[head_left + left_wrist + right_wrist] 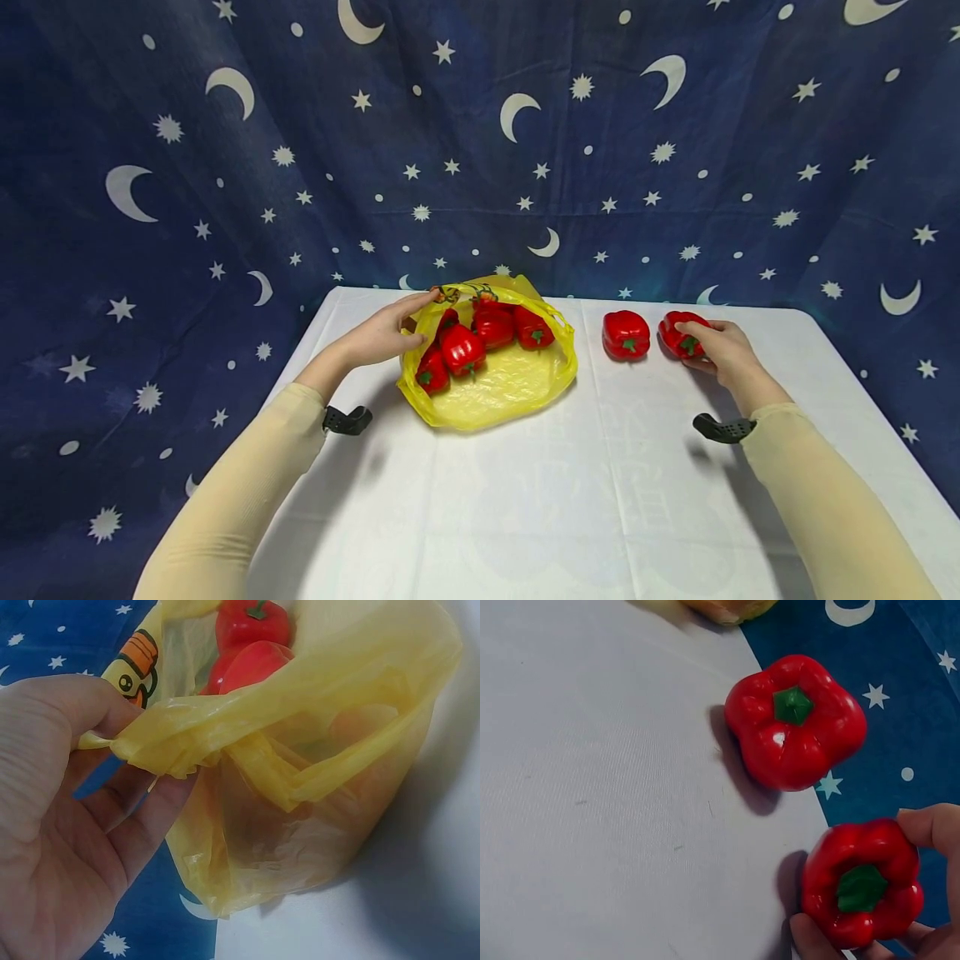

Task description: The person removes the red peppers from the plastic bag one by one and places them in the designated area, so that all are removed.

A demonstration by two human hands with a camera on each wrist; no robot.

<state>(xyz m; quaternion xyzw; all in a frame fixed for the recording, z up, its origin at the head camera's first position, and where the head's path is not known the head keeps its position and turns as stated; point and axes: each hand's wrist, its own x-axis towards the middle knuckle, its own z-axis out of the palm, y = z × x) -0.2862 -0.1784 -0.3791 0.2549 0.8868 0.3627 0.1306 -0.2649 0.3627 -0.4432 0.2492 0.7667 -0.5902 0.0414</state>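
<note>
Red pepper (670, 338) at the table's (525, 500) far right, just beside the second pepper (626, 335); right hand (726, 352) pinches it from the outer side, thumb opposing fingers, stem clear. Left hand (381, 333) pinches the yellow bag (495, 402) by its rim, probably to keep the mouth open around the peppers inside (461, 347).
</note>
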